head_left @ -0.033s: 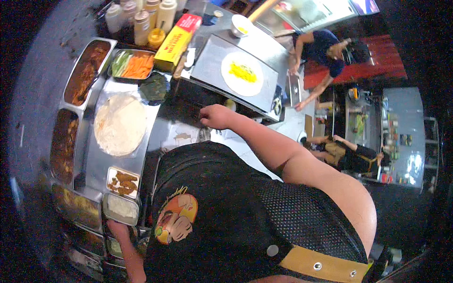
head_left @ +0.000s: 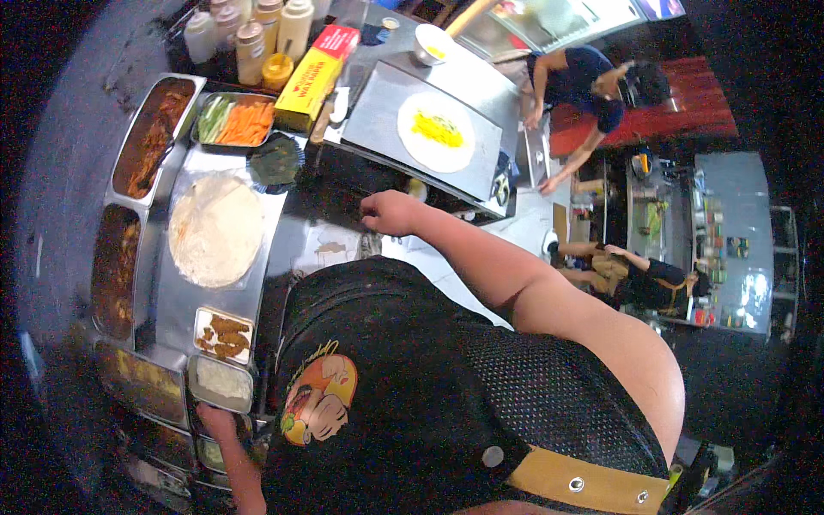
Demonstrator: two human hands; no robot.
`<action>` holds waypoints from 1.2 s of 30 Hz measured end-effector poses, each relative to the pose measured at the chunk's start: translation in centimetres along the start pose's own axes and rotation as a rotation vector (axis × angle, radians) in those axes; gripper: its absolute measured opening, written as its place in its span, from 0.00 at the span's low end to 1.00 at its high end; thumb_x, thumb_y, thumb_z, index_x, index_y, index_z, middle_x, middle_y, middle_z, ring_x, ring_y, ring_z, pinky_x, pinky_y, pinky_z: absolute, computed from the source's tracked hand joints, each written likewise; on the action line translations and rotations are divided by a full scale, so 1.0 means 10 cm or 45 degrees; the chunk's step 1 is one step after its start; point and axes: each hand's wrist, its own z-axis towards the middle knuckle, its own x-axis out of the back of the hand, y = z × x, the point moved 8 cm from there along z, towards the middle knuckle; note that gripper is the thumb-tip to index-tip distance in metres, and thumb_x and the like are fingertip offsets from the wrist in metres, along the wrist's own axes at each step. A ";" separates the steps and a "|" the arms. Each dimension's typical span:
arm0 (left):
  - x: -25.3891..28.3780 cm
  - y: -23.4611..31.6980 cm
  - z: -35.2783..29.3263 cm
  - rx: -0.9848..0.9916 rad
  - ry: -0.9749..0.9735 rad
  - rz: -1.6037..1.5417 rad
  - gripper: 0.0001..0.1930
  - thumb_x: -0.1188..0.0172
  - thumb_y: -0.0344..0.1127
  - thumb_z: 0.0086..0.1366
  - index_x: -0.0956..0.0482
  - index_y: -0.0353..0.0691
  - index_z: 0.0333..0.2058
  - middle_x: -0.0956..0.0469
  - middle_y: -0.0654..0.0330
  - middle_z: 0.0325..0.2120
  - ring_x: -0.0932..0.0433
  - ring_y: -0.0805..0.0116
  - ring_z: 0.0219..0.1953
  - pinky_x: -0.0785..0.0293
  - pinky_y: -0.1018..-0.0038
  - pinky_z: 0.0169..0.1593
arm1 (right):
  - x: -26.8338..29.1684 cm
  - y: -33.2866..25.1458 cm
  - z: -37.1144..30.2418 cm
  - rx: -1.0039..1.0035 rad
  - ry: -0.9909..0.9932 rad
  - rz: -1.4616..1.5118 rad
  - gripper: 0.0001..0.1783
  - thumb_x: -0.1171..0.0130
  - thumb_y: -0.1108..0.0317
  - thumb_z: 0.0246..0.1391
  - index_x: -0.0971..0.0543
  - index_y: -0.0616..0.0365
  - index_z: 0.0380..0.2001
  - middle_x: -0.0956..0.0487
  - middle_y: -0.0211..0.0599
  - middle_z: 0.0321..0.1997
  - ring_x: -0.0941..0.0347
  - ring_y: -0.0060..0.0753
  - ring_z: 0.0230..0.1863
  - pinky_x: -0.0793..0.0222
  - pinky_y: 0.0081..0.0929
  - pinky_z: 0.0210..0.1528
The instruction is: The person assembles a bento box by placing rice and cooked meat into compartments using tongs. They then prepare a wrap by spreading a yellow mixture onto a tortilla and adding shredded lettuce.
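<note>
My right hand [head_left: 388, 213], fingers loosely curled and nothing visible in them, hangs by the counter's front below a flat griddle [head_left: 373, 112]. On that griddle lies a round white wrap [head_left: 411, 146] topped with a strip of yellow egg [head_left: 438, 130]. At the lower left my left hand [head_left: 216, 419] reaches against a metal pan of white filling [head_left: 220, 384]; its fingers are hidden. Beyond that pan are a small tray [head_left: 245, 353] with browned strips [head_left: 227, 334] and a stack of pale flatbreads [head_left: 216, 232] on the steel counter [head_left: 172, 302].
Pans of dark fillings [head_left: 157, 142] line the left side. A tray of cut vegetables [head_left: 243, 120], dark round sheets [head_left: 276, 161], a wax paper box [head_left: 311, 86] and sauce bottles [head_left: 296, 27] stand at the back. A co-worker [head_left: 584, 94] leans near the griddle's right; another person [head_left: 661, 283] is farther right.
The view has shifted slightly, so the counter things sit a little farther left. Neither of my hands visibly changes its pose.
</note>
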 end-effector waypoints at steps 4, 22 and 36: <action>-0.16 -0.59 0.05 0.212 0.094 0.261 0.26 0.30 0.43 0.65 0.17 0.32 0.57 0.18 0.35 0.53 0.19 0.34 0.55 0.25 0.46 0.59 | -0.13 0.10 -0.05 0.021 0.029 0.055 0.18 0.38 0.56 0.62 0.16 0.57 0.47 0.14 0.55 0.44 0.17 0.62 0.48 0.22 0.52 0.52; 0.32 -0.51 -0.36 0.393 0.173 -0.286 0.13 0.27 0.35 0.57 0.14 0.38 0.40 0.14 0.56 0.31 0.15 0.65 0.28 0.19 0.66 0.37 | -0.19 0.69 -0.02 -0.046 0.071 0.044 0.13 0.37 0.63 0.69 0.16 0.58 0.51 0.12 0.44 0.44 0.15 0.36 0.44 0.22 0.34 0.50; 0.07 -0.80 -0.48 0.691 -0.045 -1.379 0.10 0.31 0.31 0.68 0.17 0.43 0.46 0.15 0.62 0.42 0.14 0.68 0.40 0.12 0.70 0.38 | -0.10 0.44 0.19 0.052 0.039 -0.008 0.12 0.35 0.64 0.68 0.16 0.57 0.50 0.12 0.43 0.44 0.14 0.39 0.42 0.22 0.34 0.48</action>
